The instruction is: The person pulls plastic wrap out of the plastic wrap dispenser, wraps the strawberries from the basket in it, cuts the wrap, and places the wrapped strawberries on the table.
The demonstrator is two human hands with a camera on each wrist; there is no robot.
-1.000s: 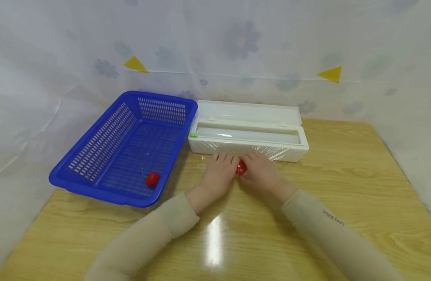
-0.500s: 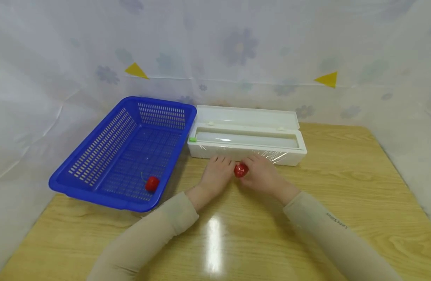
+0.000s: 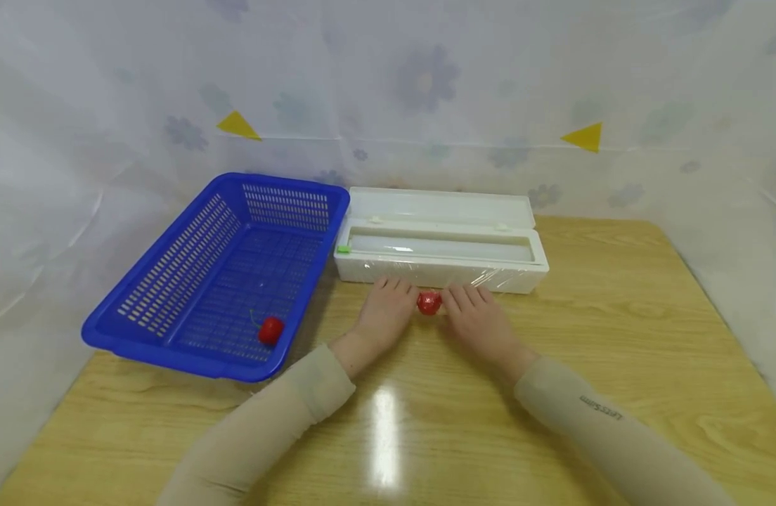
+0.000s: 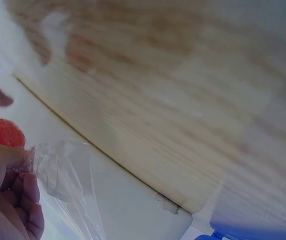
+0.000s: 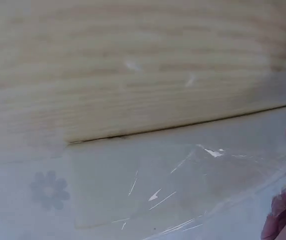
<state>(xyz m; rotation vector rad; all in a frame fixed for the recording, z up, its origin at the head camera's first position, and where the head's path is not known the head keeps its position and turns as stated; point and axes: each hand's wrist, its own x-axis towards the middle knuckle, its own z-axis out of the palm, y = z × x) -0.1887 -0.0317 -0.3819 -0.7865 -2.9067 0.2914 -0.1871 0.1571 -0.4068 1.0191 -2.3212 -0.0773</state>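
Between the two hands, in front of the white box, is a round red fruit (image 3: pixel 429 303) wrapped in clear cling film (image 4: pixel 63 170). My left hand (image 3: pixel 386 309) pinches the film at the fruit's left side with curled fingers, seen in the left wrist view. At the other side, my right hand (image 3: pixel 483 325) grips film, which bunches around its fingers at the edge of the right wrist view. Film stretches from the hands to the cling film dispenser (image 3: pixel 502 282), a long white box whose lid (image 3: pixel 441 207) stands open. Inside it lies a roll of film (image 3: pixel 438 247).
To the left stands a blue plastic basket (image 3: pixel 192 362) with slotted sides. A red fruit with a green stem (image 3: pixel 270 330) lies inside it. A green slider (image 3: pixel 344 249) sits at the dispenser's left end. All rest on a wooden table (image 3: pixel 616 316) before a flowered curtain (image 3: pixel 426 77).
My right hand has shifted slightly right, off the fruit to its side, so more of the wrapped fruit shows between the hands. My left hand stays nearly in place.
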